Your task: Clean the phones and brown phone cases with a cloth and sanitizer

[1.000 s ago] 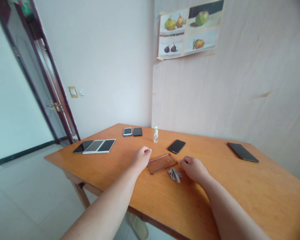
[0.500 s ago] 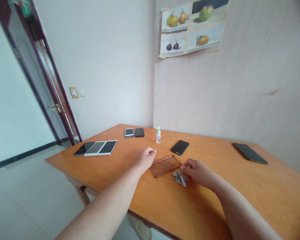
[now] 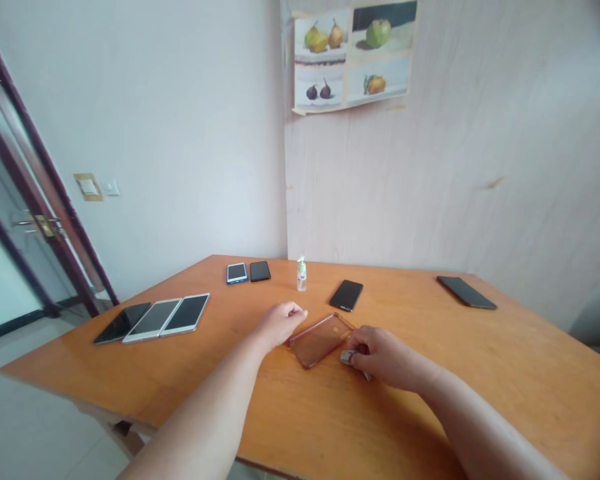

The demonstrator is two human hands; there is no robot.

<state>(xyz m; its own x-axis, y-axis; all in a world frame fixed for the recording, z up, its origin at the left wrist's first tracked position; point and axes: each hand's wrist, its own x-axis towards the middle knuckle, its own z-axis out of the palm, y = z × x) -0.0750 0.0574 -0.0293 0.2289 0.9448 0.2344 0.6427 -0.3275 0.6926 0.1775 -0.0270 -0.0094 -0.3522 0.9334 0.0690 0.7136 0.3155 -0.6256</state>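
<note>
A translucent brown phone case (image 3: 317,343) lies on the wooden table, its camera hole toward the upper right. At the case's left edge rests my left hand (image 3: 279,325), fingers curled in; whether they grip anything is hidden. My right hand (image 3: 380,357) is closed on a small crumpled grey cloth (image 3: 349,358), just off the case's right end. Most of the cloth is covered by the fingers. Beyond the case lies a black phone (image 3: 347,295), and a small pump bottle (image 3: 301,275) stands to the left of that phone.
The wooden table (image 3: 410,413) meets the wall at its far side. On the left lie a dark phone (image 3: 123,323) and two white-framed phones (image 3: 185,313). Farther back are a blue-edged phone (image 3: 237,273) and a black one (image 3: 260,271). A black tablet (image 3: 466,292) is at the right.
My right hand has moved onto the grey cloth, which lay loose beside it, and closed on it. My left hand stays by the case. The whole view has swung to the right.
</note>
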